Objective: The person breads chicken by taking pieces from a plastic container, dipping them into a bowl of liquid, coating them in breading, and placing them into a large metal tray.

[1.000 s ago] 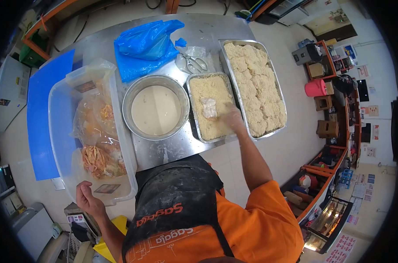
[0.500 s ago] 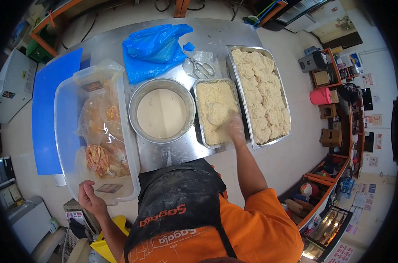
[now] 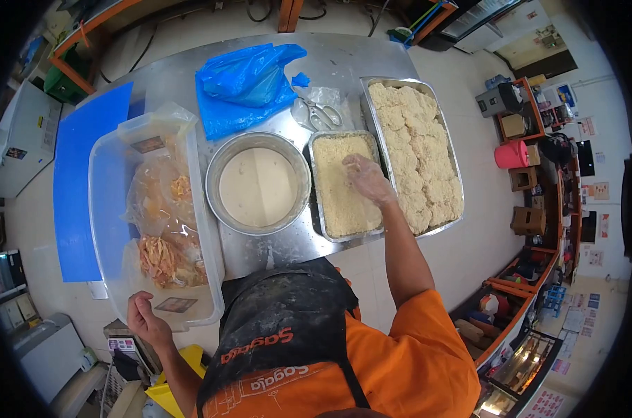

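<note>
— Which step are you on?
— Breading, I'd judge: your left hand [image 3: 146, 319] grips the plastic tub [image 3: 107, 209] rim; your right hand [image 3: 368, 178] presses flat into the crumb tray [image 3: 344, 188].
— Next?
— Probably lift the coated piece to the far tray [image 3: 417, 150].

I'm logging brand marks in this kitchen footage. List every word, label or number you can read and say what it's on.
"Sagala", as best it reads, printed twice, upside down in this view, in orange on the black apron.
Labels on the clear plastic tub: too small to read.
Posters and signs on the wall at right: too blurred to read.
</note>
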### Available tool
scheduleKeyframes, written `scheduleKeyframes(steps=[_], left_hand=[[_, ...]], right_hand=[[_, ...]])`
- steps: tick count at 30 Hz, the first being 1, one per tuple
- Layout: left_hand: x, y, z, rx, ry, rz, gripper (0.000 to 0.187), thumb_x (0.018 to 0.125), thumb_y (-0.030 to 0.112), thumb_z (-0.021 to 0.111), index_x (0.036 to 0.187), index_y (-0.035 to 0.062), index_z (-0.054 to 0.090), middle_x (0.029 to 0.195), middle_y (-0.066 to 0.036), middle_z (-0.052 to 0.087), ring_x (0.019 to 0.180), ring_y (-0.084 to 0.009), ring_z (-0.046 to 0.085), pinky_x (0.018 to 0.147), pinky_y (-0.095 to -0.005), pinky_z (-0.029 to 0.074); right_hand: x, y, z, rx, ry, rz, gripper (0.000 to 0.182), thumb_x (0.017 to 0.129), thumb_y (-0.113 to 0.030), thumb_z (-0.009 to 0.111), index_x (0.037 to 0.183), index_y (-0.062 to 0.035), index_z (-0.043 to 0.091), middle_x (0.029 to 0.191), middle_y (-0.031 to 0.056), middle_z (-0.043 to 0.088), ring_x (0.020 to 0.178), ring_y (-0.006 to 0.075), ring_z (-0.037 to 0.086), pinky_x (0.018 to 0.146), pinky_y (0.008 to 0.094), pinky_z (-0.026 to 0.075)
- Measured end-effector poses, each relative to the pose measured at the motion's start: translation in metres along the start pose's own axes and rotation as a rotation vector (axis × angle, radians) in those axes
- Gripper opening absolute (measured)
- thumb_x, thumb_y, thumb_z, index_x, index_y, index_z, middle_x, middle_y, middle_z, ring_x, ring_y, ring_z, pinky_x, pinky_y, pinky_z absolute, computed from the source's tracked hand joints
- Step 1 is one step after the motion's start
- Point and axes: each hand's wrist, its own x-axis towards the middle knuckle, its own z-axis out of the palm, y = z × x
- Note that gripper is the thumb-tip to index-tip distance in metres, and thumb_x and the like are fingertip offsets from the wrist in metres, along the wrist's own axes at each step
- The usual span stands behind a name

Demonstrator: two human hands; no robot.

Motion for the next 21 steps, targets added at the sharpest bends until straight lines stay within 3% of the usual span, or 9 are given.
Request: scheduleKeyframes(steps=[5, 8, 14, 17, 21], left_hand=[[-0.001, -0.003, 0.001, -0.024, 0.025, 0.004, 0.031, 0.104, 0.016, 0.043, 0.083, -0.0007, 0.058, 0.076, 0.001, 0.050, 0.065, -0.0051, 0.037, 0.058, -0.0229, 0.027], [-0.002, -0.002, 0.000, -0.039, 0.040, 0.001, 0.031, 0.105, 0.016, 0.043, 0.083, -0.0010, 0.058, 0.076, 0.001, 0.051, 0.064, -0.0045, 0.037, 0.056, -0.0224, 0.026], [-0.004, 0.005, 0.004, -0.021, 0.052, 0.012, 0.032, 0.104, 0.016, 0.043, 0.082, -0.0015, 0.058, 0.076, 0.001, 0.051, 0.064, -0.0044, 0.037, 0.056, -0.0221, 0.026], [-0.003, 0.003, 0.004, -0.015, 0.052, 0.012, 0.032, 0.104, 0.017, 0.043, 0.082, -0.0015, 0.058, 0.076, 0.000, 0.050, 0.064, -0.0049, 0.037, 0.056, -0.0223, 0.027], [-0.004, -0.005, 0.003, -0.031, 0.082, 0.013, 0.033, 0.104, 0.018, 0.042, 0.082, -0.0016, 0.058, 0.076, 0.000, 0.050, 0.064, -0.0054, 0.037, 0.056, -0.0224, 0.027]], right_hand=[[0.028, -0.008, 0.052, -0.535, 0.233, -0.050, 0.029, 0.088, -0.024, 0.059, 0.112, -0.0076, 0.059, 0.103, 0.0201, 0.061, 0.101, 0.0362, 0.061, 0.086, 0.0477, 0.049], [0.036, -0.007, 0.065, -0.662, 0.274, -0.038, 0.036, 0.090, -0.032, 0.058, 0.115, -0.0056, 0.056, 0.108, 0.0194, 0.057, 0.100, 0.0360, 0.057, 0.084, 0.0496, 0.048], [0.056, 0.004, 0.073, -0.709, 0.492, -0.074, 0.042, 0.092, -0.037, 0.055, 0.118, -0.0036, 0.056, 0.106, 0.0206, 0.054, 0.099, 0.0364, 0.054, 0.084, 0.0505, 0.044], [0.055, 0.004, 0.064, -0.636, 0.370, -0.068, 0.046, 0.093, -0.037, 0.054, 0.124, -0.0035, 0.054, 0.110, 0.0226, 0.054, 0.104, 0.0392, 0.053, 0.087, 0.0512, 0.043], [0.036, 0.006, 0.066, -0.579, 0.445, -0.203, 0.045, 0.093, -0.037, 0.054, 0.124, -0.0035, 0.055, 0.111, 0.0238, 0.054, 0.106, 0.0407, 0.052, 0.089, 0.0518, 0.042]])
